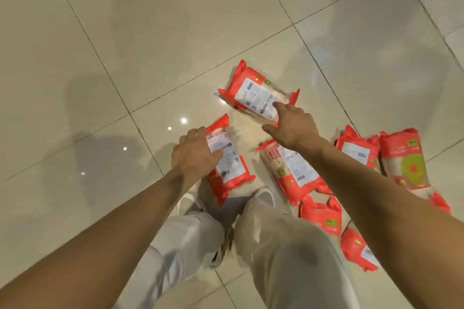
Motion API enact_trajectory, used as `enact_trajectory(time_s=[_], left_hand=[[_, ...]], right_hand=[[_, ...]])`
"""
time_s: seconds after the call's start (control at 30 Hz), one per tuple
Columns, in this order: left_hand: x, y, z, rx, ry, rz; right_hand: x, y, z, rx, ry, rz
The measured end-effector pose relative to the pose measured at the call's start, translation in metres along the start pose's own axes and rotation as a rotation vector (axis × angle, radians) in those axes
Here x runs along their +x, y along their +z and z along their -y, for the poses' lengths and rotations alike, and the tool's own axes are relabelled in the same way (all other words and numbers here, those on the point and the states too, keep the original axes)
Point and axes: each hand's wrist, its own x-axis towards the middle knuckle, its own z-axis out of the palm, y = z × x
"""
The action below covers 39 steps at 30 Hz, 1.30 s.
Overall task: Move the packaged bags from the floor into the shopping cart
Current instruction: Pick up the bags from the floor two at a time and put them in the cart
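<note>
L hand [194, 154] spread on near bag [229, 165]; R hand [292, 124] spread, fingertips touching far bag [256, 91], neither gripped.

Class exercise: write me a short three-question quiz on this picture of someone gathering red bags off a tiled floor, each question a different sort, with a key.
1. True or false: the shopping cart shows in this view.
2. Which bag does the right hand touch? A) the farthest bag B) the green-circle bag C) none
3. Fill in: the left hand rests on a bag lying in front of the person's ____.

Key: 1 false. 2 A. 3 shoes.
</note>
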Motion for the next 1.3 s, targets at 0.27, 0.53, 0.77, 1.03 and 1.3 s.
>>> enact_trajectory(time_s=[0.27,0.53,0.77,1.03,1.3], left_hand=[[0.135,0.184,0.066,-0.78,-0.512,0.154],[0.171,0.221,0.064,-1.136,-0.404,0.103],[0.123,0.141,0.099,-1.19,-0.497,-0.22],[-0.097,-0.129,0.094,-1.258,-0.25,-0.505],[-0.428,-0.345,0.134,-1.297,-0.149,-0.709]], right_hand=[[0.212,0.096,-0.067,0.175,0.057,-0.04],[0.287,0.119,-0.085,0.571,0.127,0.174],[0.186,0.089,-0.038,0.679,0.138,-0.129],[-0.063,-0.127,0.067,0.975,-0.031,-0.253],[-0.348,-0.305,0.195,1.085,-0.281,-0.196]])
